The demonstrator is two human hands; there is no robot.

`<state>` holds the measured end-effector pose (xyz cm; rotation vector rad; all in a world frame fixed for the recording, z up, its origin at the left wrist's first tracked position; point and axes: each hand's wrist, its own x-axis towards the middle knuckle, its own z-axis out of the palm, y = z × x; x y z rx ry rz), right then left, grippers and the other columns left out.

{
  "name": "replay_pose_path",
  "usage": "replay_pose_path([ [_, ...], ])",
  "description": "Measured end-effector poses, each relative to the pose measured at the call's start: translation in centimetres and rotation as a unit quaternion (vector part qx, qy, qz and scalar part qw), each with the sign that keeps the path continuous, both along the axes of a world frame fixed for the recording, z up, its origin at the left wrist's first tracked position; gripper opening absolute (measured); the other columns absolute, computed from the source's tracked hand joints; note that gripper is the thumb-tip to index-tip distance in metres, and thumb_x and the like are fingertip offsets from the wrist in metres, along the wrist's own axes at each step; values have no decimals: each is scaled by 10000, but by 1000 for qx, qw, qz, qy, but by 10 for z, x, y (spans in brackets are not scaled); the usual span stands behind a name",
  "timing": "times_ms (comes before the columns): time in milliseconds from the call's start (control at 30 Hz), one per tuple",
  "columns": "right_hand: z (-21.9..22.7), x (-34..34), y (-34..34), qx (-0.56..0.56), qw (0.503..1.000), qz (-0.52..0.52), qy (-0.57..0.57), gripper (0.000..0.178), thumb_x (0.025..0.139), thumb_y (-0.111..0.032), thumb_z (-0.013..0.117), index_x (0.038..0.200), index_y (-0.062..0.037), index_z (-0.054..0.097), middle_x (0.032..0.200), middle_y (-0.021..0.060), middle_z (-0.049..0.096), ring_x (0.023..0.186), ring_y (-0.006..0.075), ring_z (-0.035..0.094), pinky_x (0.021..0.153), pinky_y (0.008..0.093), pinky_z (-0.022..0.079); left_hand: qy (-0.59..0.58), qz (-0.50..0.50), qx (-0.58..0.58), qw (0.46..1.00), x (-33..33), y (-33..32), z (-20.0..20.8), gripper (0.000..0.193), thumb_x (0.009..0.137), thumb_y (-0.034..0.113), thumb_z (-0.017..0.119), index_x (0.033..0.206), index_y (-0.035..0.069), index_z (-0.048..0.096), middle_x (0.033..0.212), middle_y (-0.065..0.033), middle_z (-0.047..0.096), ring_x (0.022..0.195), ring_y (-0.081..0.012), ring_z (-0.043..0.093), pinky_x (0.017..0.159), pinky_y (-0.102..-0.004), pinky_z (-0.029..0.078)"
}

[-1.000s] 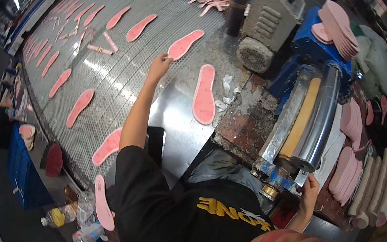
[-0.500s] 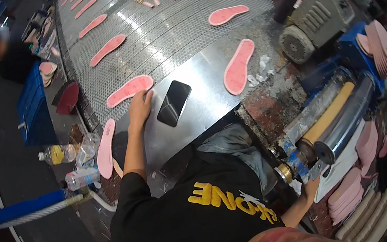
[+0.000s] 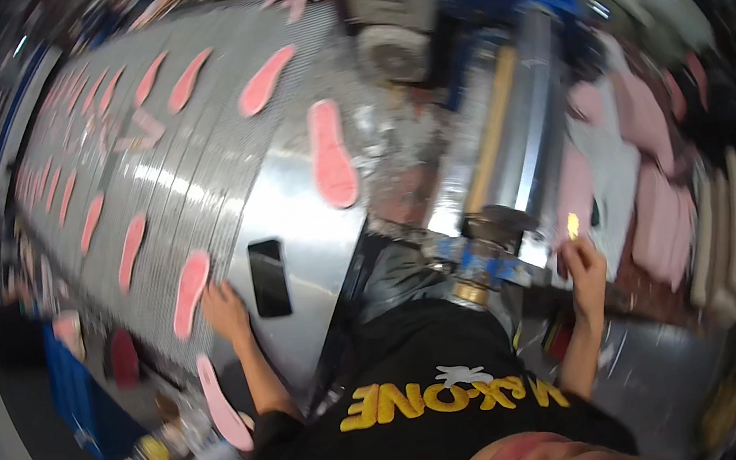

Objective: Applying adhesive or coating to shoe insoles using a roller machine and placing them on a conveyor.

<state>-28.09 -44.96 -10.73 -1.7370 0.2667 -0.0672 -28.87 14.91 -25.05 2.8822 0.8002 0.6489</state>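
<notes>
My left hand [image 3: 226, 310] rests at the edge of the metal plate [image 3: 306, 325], its fingers extended beside a pink insole [image 3: 192, 294]. Whether the fingertips touch that insole is too blurred to tell. A black smartphone [image 3: 269, 278] lies on the plate just right of this hand. To the right of the roller machine [image 3: 517, 141], my right hand [image 3: 585, 266] is raised with its fingers curled together. Just beyond its fingertips are a bright yellow spot [image 3: 574, 226] and a pink sheet piece [image 3: 574, 185]. Anything inside the curled fingers is hidden.
Rows of pink insoles [image 3: 138, 250] lie on the mesh conveyor [image 3: 185, 153]. A grey motor [image 3: 392, 7] stands beyond the rollers. Stacked pink pieces [image 3: 661, 219] and beige rolls [image 3: 729, 224] are at right. Plastic bottles [image 3: 149, 453] and a blue bin [image 3: 84, 396] stand at left.
The view has swung to the right. My right hand has risen from low beside the roller machine to the pink pieces. My left hand stays close to the same insole.
</notes>
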Motion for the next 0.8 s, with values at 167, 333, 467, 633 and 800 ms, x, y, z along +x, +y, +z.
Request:
replay_pose_path([
  [167,-4,0,-21,-218,936,-238,-143,114,880,-71,569,947,16,600,781,31,586,635,59,516,568,230,423,40,11,-31,999,4,-5,1,468,935,349,438,1091,-75,560,1102,-252,570,1022,-414,510,880,-476,394],
  [333,1,-8,-33,-361,900,-246,6,321,818,-192,647,1061,6,576,779,127,580,605,209,574,581,328,452,61,2,-33,998,4,-7,8,519,954,398,369,1115,-60,553,1125,-219,565,1032,-398,513,877,-467,398],
  [467,-9,4,-14,-328,922,-204,38,447,792,-309,680,1073,20,566,814,132,593,660,250,586,651,360,475,58,11,-21,998,4,-8,7,532,953,417,364,1120,-50,555,1123,-213,565,1040,-390,511,877,-461,399],
  [633,-23,20,13,-452,882,-116,62,709,709,-444,711,1156,58,485,1059,221,505,1001,388,525,774,450,485,52,6,-35,998,4,-6,9,512,956,403,372,1118,-46,558,1121,-216,562,1037,-392,510,878,-464,396],
  [800,-33,25,6,-438,885,-152,32,638,732,-337,702,1179,57,473,1052,214,521,989,375,536,801,424,479,-48,-5,-68,997,2,-9,8,496,961,375,381,1092,-74,547,1085,-244,557,1024,-400,507,898,-459,377],
])
